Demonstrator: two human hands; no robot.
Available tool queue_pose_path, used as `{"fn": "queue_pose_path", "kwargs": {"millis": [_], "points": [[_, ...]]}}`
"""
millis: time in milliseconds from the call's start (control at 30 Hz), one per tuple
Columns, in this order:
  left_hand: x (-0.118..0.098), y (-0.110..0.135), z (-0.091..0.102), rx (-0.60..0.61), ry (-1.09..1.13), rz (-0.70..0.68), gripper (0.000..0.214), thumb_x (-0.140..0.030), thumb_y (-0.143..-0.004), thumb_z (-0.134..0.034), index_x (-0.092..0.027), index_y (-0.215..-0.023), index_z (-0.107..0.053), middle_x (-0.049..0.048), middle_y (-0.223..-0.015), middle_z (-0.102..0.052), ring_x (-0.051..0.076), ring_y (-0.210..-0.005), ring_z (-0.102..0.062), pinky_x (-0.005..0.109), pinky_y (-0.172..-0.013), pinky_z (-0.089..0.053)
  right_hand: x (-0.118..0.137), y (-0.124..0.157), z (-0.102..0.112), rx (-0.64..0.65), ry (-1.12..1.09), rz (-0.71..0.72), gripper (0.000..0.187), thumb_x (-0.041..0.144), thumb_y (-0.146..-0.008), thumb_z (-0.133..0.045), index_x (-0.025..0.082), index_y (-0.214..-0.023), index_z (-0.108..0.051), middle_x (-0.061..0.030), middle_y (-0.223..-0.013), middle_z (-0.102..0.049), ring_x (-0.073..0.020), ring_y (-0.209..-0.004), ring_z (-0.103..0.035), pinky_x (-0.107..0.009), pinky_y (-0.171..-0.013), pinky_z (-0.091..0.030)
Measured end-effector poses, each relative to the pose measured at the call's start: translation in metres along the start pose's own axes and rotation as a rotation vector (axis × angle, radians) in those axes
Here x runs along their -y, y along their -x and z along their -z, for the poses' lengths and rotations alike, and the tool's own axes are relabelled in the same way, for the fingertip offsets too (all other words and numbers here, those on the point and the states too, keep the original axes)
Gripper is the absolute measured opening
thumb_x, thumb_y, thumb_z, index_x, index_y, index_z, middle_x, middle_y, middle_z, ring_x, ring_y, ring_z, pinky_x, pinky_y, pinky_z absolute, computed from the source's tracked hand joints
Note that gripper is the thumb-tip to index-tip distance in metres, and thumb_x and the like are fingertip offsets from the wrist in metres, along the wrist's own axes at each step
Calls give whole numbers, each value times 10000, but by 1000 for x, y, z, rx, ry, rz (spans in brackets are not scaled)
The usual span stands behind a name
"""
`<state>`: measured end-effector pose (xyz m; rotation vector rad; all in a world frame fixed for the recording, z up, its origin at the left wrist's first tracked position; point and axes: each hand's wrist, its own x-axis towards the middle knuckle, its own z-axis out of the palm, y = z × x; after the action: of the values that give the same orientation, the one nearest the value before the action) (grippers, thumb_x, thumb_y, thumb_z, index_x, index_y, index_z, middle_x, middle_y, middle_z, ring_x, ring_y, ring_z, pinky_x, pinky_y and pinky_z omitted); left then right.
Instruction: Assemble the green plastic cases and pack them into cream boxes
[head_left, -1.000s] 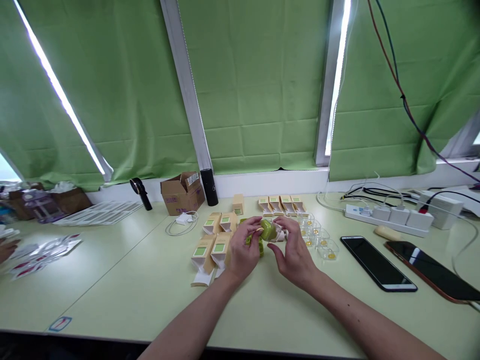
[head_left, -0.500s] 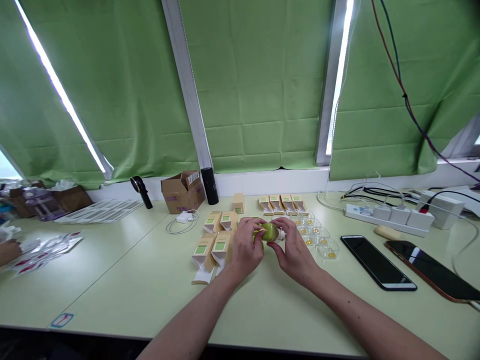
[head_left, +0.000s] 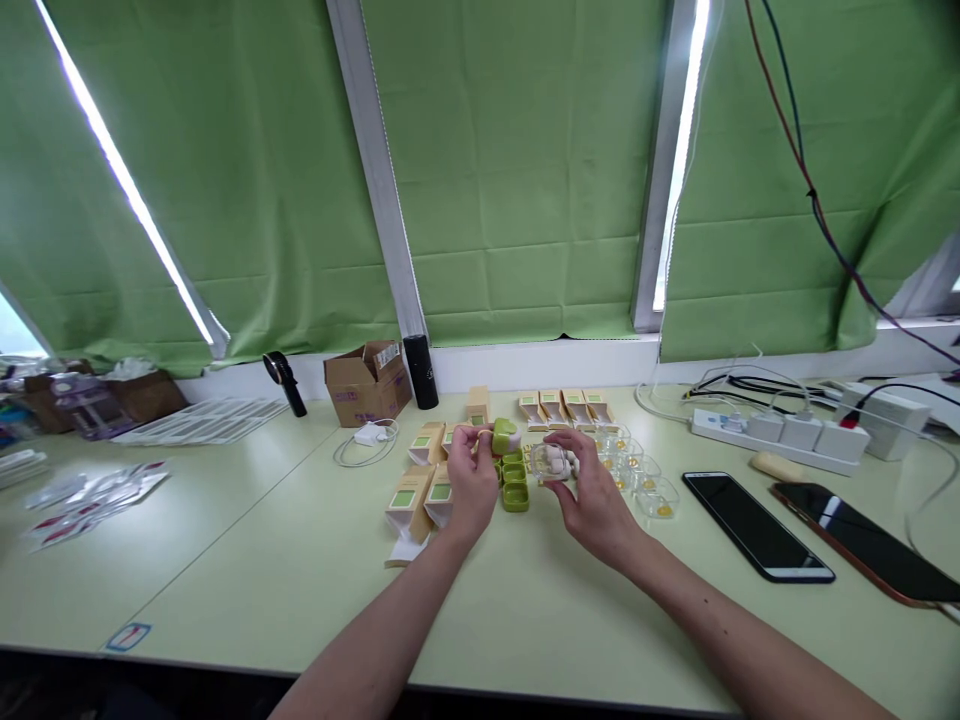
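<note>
My left hand is closed on a small rounded green-and-white case, held by its left side above the table. A few centimetres to the right, my right hand grips a small clear plastic box between thumb and fingers. Whitish rounded pieces show inside or behind that box; I cannot tell what they are. Below and between the hands lie several open green square cups. Several more clear plastic boxes with yellow spots stand right of my right hand. Open tan cartons with green labels lie left of my left hand.
A row of tan cartons stands farther back, near a brown cardboard box and a black cylinder. To the right lie two phones and a white power strip with cables. Plastic packets lie at left.
My hands have moved apart; the green-and-white case is now in the left, the clear box in the right. Green cups show between them. Another person's hand at far left has gone from view.
</note>
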<state>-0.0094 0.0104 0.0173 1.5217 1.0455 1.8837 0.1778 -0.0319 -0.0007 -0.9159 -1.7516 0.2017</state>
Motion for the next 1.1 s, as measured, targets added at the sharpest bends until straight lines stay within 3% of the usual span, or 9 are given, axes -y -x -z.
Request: {"fn": "queue_pose_path", "kwargs": {"millis": [133,267,400,500,600,767,900,1100], "points": [[5,-7,0,-25,43,134,469,-675,-922,-639,-217,-928,-538,16,-832,-658,160,-680,-636,295,-625,-565,4,-1,4,-10,11,12,414,226,-983,-582,302,-1368,-448,-126,-1396,-637,-321,-1296,-641,-565,-1058,-554],[9,-10,1,-23,98,229,492,-688,-882,-662,-214,-912,-536,27,-848,-673,167,-712,-653,286,-590,-561,12,-12,23,-37,124,131,63,240,-1003,-581,282,-1023,-624,-113,-1351,-681,-327,-1328,-609,-579,-1092,-519],[9,-9,1,-17,130,268,489,-681,-869,-679,-210,-911,-550,22,-840,-676,161,-704,-651,282,-582,-559,19,-24,59,-129,153,105,80,271,-978,-633,273,-912,-678,-107,-1326,-695,-338,-1281,-633,-576,-1086,-511],[8,-9,1,-12,138,272,482,-664,-861,-702,-206,-901,-556,17,-817,-677,157,-687,-645,288,-591,-563,11,-18,85,-115,187,47,112,324,-961,-668,261,-874,-698,-102,-1337,-646,-286,-1087,-718,-477,-959,-577],[8,-9,-1,-10,147,265,475,-655,-865,-705,-204,-904,-562,15,-802,-679,156,-676,-645,293,-597,-565,-10,1,100,-52,269,29,147,350,-966,-669,259,-860,-718,-101,-1284,-643,-279,-1068,-712,-450,-915,-582],[8,-9,-2,-20,165,271,499,-667,-843,-731,-197,-899,-572,15,-798,-679,151,-669,-641,282,-590,-561,-42,32,102,73,467,88,156,303,-953,-676,285,-823,-760,-103,-1268,-653,-355,-1229,-586,-541,-945,-557],[6,-8,-2,-32,174,279,525,-682,-810,-760,-193,-881,-584,18,-802,-677,148,-665,-629,282,-583,-563,-48,42,102,152,580,83,173,228,-929,-679,280,-798,-779,-110,-1330,-620,-390,-1318,-483,-584,-1005,-516],[4,-7,-3,-30,191,278,534,-686,-791,-777,-191,-859,-587,12,-776,-667,138,-652,-614,259,-559,-539,-54,47,99,228,657,-11,174,204,-895,-693,286,-766,-777,-98,-1354,-606,-403,-1328,-450,-631,-1027,-471]]}}
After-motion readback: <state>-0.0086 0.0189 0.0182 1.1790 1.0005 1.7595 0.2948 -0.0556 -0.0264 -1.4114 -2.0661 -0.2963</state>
